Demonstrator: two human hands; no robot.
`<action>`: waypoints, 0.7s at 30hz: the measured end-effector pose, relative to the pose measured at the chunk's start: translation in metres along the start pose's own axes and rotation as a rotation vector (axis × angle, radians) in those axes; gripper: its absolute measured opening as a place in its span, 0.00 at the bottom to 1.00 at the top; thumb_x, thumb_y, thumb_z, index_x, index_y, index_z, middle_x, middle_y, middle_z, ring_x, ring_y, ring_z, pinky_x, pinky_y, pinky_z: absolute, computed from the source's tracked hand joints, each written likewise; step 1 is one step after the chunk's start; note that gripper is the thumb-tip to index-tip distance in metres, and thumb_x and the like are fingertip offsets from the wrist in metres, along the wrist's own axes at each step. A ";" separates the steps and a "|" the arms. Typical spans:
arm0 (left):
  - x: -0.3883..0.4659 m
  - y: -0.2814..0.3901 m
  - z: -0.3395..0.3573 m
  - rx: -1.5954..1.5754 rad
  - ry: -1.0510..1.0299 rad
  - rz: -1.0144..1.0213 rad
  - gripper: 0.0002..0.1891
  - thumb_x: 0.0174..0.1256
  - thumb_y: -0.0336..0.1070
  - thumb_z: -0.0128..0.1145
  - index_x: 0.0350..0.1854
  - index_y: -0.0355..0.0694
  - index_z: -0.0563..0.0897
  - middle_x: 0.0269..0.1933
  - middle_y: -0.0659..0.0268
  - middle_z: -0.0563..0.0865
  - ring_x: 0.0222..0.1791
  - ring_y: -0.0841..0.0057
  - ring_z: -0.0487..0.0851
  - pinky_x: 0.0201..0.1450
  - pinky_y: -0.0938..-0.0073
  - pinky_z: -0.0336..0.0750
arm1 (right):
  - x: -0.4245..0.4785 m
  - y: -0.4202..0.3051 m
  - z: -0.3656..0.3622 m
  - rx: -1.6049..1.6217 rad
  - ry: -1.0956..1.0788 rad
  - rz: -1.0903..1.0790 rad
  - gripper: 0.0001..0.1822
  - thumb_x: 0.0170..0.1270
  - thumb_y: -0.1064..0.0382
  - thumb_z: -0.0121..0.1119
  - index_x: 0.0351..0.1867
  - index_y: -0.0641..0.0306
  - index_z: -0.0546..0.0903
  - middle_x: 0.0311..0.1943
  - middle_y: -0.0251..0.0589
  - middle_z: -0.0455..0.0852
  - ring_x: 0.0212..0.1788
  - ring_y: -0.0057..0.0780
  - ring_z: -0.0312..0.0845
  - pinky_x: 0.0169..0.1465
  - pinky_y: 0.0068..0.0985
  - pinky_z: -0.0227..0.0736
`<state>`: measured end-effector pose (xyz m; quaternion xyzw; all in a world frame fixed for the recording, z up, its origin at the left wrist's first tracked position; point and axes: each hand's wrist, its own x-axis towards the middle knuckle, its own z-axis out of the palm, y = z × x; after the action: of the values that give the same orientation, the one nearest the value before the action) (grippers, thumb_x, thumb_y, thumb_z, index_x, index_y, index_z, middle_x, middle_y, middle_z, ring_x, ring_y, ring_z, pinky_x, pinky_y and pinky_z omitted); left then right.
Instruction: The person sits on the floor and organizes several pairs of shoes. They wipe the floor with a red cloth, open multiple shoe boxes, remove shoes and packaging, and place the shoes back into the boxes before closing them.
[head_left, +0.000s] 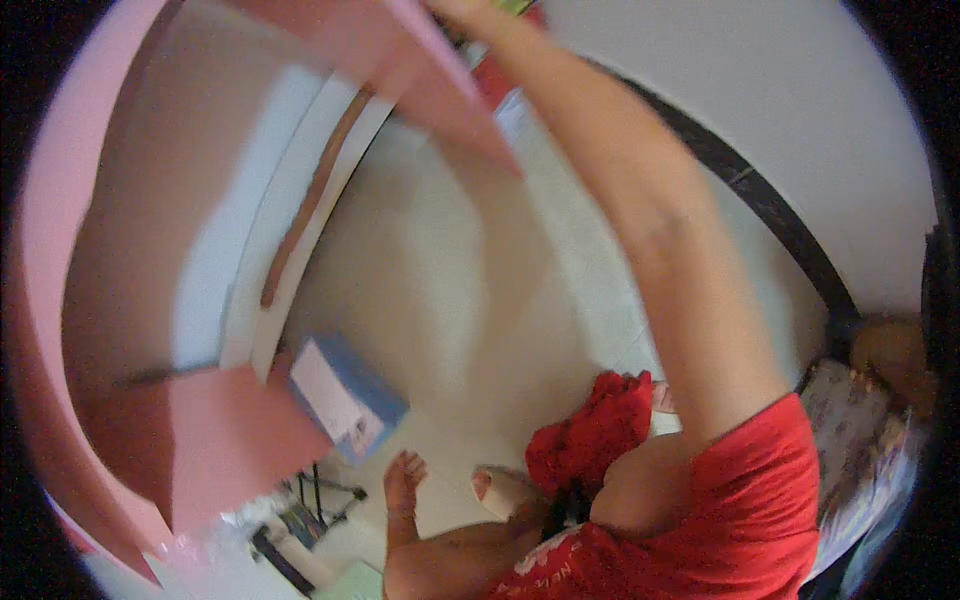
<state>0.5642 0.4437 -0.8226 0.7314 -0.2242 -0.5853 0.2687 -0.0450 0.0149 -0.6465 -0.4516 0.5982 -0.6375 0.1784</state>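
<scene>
My right arm reaches up across the view, and my right hand (456, 13) is at the top edge, blurred and partly cut off, beside a pink panel (450, 67). Whether its fingers grip anything cannot be told. My left hand (405, 480) is low, left of centre, with its fingers a little apart and nothing seen in it. Just above and left of it is a blue and white box (349, 397), beside a pink surface (232, 442). A long pink curved edge (49, 247) runs down the far left.
A black metal frame (322, 499) and clear plastic wrapping (255, 510) lie at lower left. Pale floor (435, 300) spans the middle. A wall (750, 90) with a dark skirting (780, 202) runs along the right. Red cloth (592, 431) and a sandalled foot (491, 491) show low down.
</scene>
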 end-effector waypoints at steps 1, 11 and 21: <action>0.006 -0.002 -0.017 0.006 0.062 -0.069 0.24 0.64 0.46 0.53 0.56 0.35 0.71 0.47 0.59 0.80 0.43 0.69 0.80 0.43 0.72 0.75 | -0.017 0.001 -0.004 0.113 0.036 0.005 0.45 0.53 0.43 0.57 0.67 0.65 0.55 0.63 0.57 0.62 0.65 0.49 0.56 0.64 0.37 0.55; 0.105 0.015 -0.126 0.241 0.641 0.528 0.24 0.60 0.42 0.58 0.54 0.31 0.72 0.51 0.63 0.77 0.48 0.74 0.74 0.49 0.76 0.68 | -0.273 0.102 -0.064 0.060 -0.335 0.343 0.19 0.64 0.53 0.52 0.51 0.64 0.76 0.48 0.33 0.79 0.46 0.19 0.71 0.47 0.23 0.66; 0.128 0.016 -0.011 0.271 0.241 0.637 0.28 0.51 0.45 0.66 0.48 0.29 0.74 0.41 0.60 0.82 0.38 0.76 0.79 0.39 0.75 0.75 | -0.367 0.077 -0.040 -0.029 -0.974 0.580 0.13 0.63 0.61 0.52 0.47 0.62 0.77 0.42 0.32 0.80 0.43 0.20 0.73 0.40 0.21 0.70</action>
<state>0.6025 0.3508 -0.9036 0.7175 -0.4828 -0.3472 0.3626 0.0936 0.3032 -0.8456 -0.5131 0.5552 -0.2723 0.5953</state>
